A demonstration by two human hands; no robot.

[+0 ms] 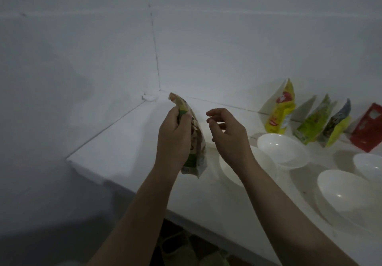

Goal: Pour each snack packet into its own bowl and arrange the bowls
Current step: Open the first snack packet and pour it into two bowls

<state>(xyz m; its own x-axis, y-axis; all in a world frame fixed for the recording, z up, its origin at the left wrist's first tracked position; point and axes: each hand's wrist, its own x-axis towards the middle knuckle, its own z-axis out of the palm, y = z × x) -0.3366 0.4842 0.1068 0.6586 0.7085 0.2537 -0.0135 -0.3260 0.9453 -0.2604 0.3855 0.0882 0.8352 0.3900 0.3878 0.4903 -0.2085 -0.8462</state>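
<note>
- Left hand [174, 139]: closed around a green-and-cream snack packet [195, 141], gripping its upper half; thumb and fingers pinch the crinkled film near the top edge.
- Held packet: glossy flexible film, flat pouch shape, upright with a slight tilt, raised above the white counter [128, 141]. Its lower corner hangs over the near-left bowl [248, 166]. Whether the top seal is open cannot be told.
- Right hand [225, 133]: empty, fingers loosely curled and spread apart, hovering just right of the held packet without touching it.
- Near-left bowl: white, smooth, round and shallow; largely hidden behind the right wrist.
- Second bowl [283, 152]: white, glossy, round; behind and to the right of the near-left bowl, rims overlapping in view.
- Third bowl [347, 195]: white, glossy, deepest-looking; right of the near-left bowl, close to the counter's front edge.
- Fourth bowl [370, 166]: white, cut off by the right frame edge, beyond the third bowl.
- Standing packets, behind the second bowl, leaning on the white wall [227, 48]: a yellow packet with a red logo [281, 110], a lime-green packet [314, 121], a grey-and-yellow packet [336, 129], and a red carton-shaped packet [368, 129]. All are in a row, each close beside the next.
- Counter surface: matt white, flat, with a squared front edge; it meets the wall at an inner corner beyond the held packet.
</note>
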